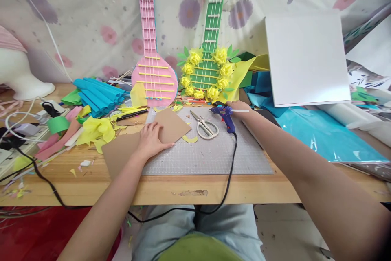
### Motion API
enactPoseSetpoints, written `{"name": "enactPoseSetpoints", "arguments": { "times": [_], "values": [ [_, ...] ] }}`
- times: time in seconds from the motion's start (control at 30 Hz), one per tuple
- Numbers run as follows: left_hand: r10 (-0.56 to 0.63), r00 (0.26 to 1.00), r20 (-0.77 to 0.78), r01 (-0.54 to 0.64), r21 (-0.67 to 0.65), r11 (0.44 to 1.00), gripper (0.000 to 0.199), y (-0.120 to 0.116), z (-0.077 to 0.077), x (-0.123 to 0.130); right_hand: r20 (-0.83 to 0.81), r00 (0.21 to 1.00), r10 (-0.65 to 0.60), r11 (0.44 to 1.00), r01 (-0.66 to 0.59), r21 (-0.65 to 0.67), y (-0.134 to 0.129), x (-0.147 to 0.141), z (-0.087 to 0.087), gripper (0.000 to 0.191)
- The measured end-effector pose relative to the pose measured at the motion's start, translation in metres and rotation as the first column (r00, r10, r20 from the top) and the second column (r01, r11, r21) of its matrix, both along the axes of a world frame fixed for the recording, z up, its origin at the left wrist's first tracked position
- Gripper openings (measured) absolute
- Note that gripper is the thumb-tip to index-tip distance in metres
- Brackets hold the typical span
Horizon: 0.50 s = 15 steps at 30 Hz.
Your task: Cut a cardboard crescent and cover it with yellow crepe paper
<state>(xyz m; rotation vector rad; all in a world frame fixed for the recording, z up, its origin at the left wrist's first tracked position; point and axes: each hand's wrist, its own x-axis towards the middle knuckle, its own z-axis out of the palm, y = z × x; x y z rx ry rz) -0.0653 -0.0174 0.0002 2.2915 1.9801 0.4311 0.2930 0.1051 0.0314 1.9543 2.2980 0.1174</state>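
Observation:
My left hand (152, 141) lies on brown cardboard (120, 153), its thumb spread away from the fingers. The cardboard rests at an angle over the left part of a grey cutting mat (195, 159). To its right are scissors with white handles (207, 130) and a purple glue gun (225, 117) with a white glue stick in its back. Just behind the glue gun, my right hand (239, 106) reaches to the mat's far edge; its fingers are mostly hidden. A curved yellow-green paper scrap (190, 139) lies between cardboard and scissors.
A pink paper instrument (154, 74) and a green one with yellow flowers (207, 65) stand against the curtain. A white board (307, 59) leans at right, above a blue plastic sheet (326, 134). Crepe paper (99, 94) and power strips fill the left. The gun's black cord (231, 167) hangs over the front edge.

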Motion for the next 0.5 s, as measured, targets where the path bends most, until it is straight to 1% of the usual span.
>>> {"name": "enactPoseSetpoints", "arguments": {
  "times": [0.13,0.23,0.3,0.37,0.43,0.5],
  "values": [
    [0.012,1.000,0.001,-0.012,0.002,1.000,0.082,-0.001,0.002,0.002,0.043,0.998,0.049,0.999,-0.049,-0.014,0.000,-0.001,0.002,0.031],
    [0.020,1.000,0.023,-0.020,0.013,1.000,0.080,-0.003,0.007,0.001,0.049,0.995,0.087,0.996,-0.085,-0.039,0.000,0.005,0.010,0.037],
    [0.032,0.999,0.041,-0.033,0.033,0.999,0.079,-0.002,0.010,-0.001,-0.031,0.996,0.081,0.994,-0.083,-0.064,-0.001,0.013,0.019,0.041],
    [0.046,0.998,0.046,-0.048,0.057,0.997,0.080,-0.001,0.011,-0.003,-0.196,0.979,0.054,0.990,-0.078,-0.117,-0.005,0.022,0.031,0.039],
    [0.052,0.998,0.037,-0.054,0.057,0.997,0.081,0.001,0.010,-0.004,-0.264,0.964,0.038,0.986,-0.079,-0.145,-0.013,0.030,0.044,0.038],
    [0.046,0.999,0.019,-0.047,0.025,0.999,0.082,0.002,0.008,-0.002,-0.316,0.949,0.009,0.989,-0.055,-0.138,-0.025,0.035,0.059,0.044]
  ]
}}
